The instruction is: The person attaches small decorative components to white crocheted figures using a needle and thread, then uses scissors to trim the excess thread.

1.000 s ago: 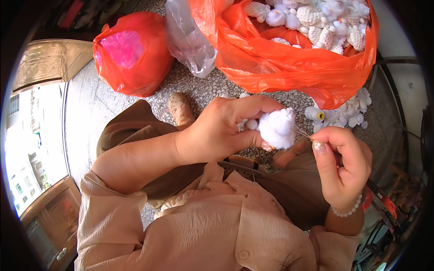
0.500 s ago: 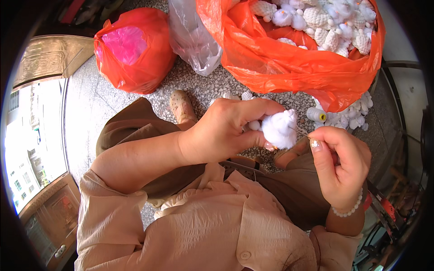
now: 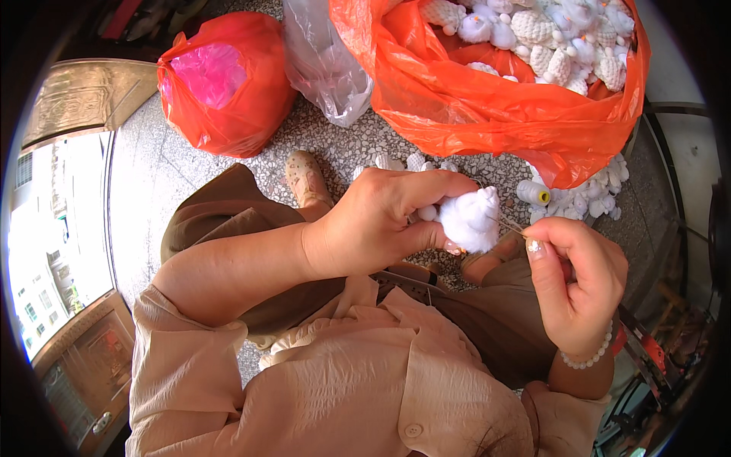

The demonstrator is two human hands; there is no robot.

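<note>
My left hand is closed around a small fluffy white plush piece, pinched between thumb and fingers over my lap. A knobbly white part of it shows by the fingers. To its right, my right hand pinches a thin sewing needle between thumb and forefinger. The needle slants toward the plush piece's right side; whether its tip is inside the fluff is hard to make out. The other fingers of my right hand are curled in.
A large open orange bag holds many white crocheted pieces. More white pieces lie on the speckled floor beside a spool of white thread. A tied orange bag and a clear plastic bag stand at far left.
My right hand has shifted slightly right and down, with a little more of the needle showing. My left hand keeps its hold, the plush piece turned slightly.
</note>
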